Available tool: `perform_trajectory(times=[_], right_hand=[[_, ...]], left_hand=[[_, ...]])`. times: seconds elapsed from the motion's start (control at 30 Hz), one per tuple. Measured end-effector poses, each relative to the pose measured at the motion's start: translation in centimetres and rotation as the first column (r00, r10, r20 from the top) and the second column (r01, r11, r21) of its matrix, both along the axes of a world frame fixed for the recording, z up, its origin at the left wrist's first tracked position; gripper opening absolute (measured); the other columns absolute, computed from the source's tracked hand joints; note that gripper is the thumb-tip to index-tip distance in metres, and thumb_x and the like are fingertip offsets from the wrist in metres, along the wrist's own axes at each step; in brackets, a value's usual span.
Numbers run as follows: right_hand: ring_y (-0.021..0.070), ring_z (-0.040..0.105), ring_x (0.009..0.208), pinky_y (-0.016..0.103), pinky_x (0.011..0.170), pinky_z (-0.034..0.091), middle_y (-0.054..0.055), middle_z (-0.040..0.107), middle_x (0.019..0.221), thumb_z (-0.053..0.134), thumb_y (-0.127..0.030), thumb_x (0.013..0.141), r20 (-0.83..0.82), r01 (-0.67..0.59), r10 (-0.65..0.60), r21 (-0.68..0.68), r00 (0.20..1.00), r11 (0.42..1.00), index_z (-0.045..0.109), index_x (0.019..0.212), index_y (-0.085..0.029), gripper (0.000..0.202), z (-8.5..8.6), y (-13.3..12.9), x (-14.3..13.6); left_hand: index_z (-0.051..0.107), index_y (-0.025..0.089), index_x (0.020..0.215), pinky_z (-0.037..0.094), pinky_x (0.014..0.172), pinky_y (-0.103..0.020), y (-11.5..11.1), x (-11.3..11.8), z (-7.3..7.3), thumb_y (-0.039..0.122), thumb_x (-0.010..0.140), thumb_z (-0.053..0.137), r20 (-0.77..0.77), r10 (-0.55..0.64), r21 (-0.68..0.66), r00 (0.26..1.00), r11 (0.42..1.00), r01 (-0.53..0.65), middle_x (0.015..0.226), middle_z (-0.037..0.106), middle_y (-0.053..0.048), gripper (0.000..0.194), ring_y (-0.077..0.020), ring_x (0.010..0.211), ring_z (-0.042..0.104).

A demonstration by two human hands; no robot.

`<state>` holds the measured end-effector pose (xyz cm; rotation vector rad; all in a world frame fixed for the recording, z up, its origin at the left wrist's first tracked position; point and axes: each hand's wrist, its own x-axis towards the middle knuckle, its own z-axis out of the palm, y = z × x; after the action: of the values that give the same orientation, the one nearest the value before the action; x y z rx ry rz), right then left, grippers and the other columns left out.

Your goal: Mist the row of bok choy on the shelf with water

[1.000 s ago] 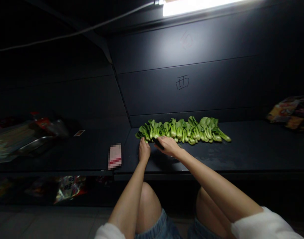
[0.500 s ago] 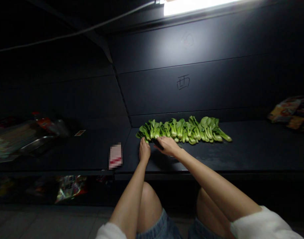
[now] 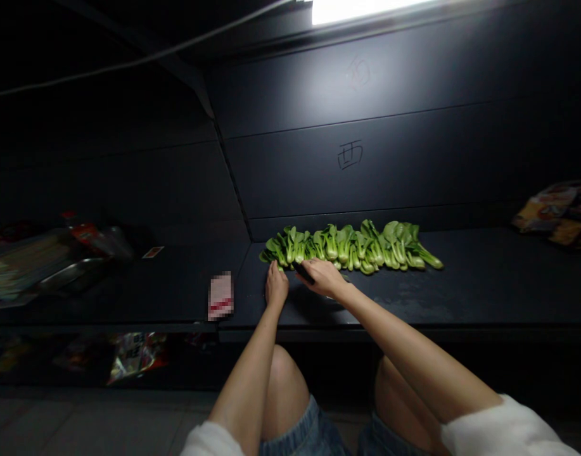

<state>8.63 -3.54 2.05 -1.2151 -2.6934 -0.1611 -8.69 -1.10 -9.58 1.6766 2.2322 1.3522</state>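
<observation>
A row of green bok choy (image 3: pixel 344 244) lies on the dark shelf (image 3: pixel 414 297), leaves toward the back panel and pale stem ends toward me. At the row's left end, my left hand (image 3: pixel 276 286) has its fingers closed at the stem of a bok choy. My right hand (image 3: pixel 322 277) is closed around the black handle of a knife (image 3: pixel 304 273), just in front of the stems. The handle's end sticks out to the left. Most of the blade is hidden under my hand and wrist.
A blurred-out pink and white packet (image 3: pixel 220 296) and a small card (image 3: pixel 153 252) lie to the left. Farther left are a metal tray (image 3: pixel 74 273) and a red-labelled bottle (image 3: pixel 88 234). Snack bags (image 3: pixel 551 209) sit at the right. A snack packet (image 3: pixel 135 354) lies on the lower shelf.
The view has tilted very slightly. Both hands stay in nearly the same place, and the bok choy row looks the same.
</observation>
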Motion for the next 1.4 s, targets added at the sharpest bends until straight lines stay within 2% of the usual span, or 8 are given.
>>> perform_trajectory(times=[0.37,0.8,1.0,1.2,1.4], right_hand=[[0.0245,0.066,0.102,0.028,0.08,0.045,0.015,0.072,0.104,0.031,-0.047,0.102,0.002,0.041,-0.041,-0.006,0.999,0.999,0.061,0.111,-0.014,0.045,0.2,-0.1,0.4],[0.0228,0.066,0.104,0.026,0.081,0.044,0.013,0.071,0.109,0.036,-0.047,0.102,-0.056,0.058,-0.06,-0.043,0.997,0.997,0.06,0.111,-0.015,0.041,0.4,0.1,1.5],[0.0226,0.066,0.102,0.026,0.08,0.043,0.013,0.072,0.106,0.034,-0.045,0.103,-0.038,0.111,-0.112,-0.026,0.993,0.994,0.062,0.109,-0.015,0.041,0.3,0.2,2.4],[0.0234,0.066,0.103,0.026,0.079,0.043,0.014,0.072,0.108,0.037,-0.047,0.102,-0.027,0.15,-0.151,-0.045,0.988,0.988,0.06,0.112,-0.014,0.041,0.7,0.4,3.4],[0.0238,0.066,0.104,0.028,0.081,0.044,0.015,0.072,0.108,0.035,-0.046,0.102,-0.014,0.153,-0.153,-0.05,0.988,0.987,0.061,0.112,-0.014,0.042,0.6,0.4,3.9]], left_hand=[[0.05,0.009,0.138,0.04,0.112,-0.037,-0.3,0.1,0.6,0.014,0.091,0.038,-0.012,-0.011,-0.038,1.0,0.999,0.011,0.142,0.054,-0.021,0.049,-0.0247,0.134,0.051],[0.052,0.007,0.136,0.039,0.113,-0.039,0.0,-0.1,0.4,0.015,0.09,0.039,-0.016,-0.028,-0.055,0.999,0.998,0.027,0.142,0.054,-0.021,0.049,-0.0259,0.136,0.048],[0.051,0.009,0.137,0.038,0.114,-0.041,0.0,-0.1,0.2,0.014,0.089,0.04,-0.015,-0.035,-0.031,0.999,0.999,0.035,0.142,0.053,-0.022,0.05,-0.0261,0.137,0.048],[0.048,0.003,0.139,0.037,0.114,-0.041,-0.1,0.0,0.4,0.014,0.09,0.038,-0.056,-0.047,-0.065,0.997,0.997,0.044,0.144,0.05,-0.025,0.051,-0.0279,0.139,0.044],[0.047,0.007,0.14,0.035,0.115,-0.04,-0.3,0.2,0.5,0.013,0.088,0.041,-0.062,-0.047,-0.07,0.997,0.997,0.042,0.146,0.049,-0.023,0.053,-0.0269,0.141,0.041]])
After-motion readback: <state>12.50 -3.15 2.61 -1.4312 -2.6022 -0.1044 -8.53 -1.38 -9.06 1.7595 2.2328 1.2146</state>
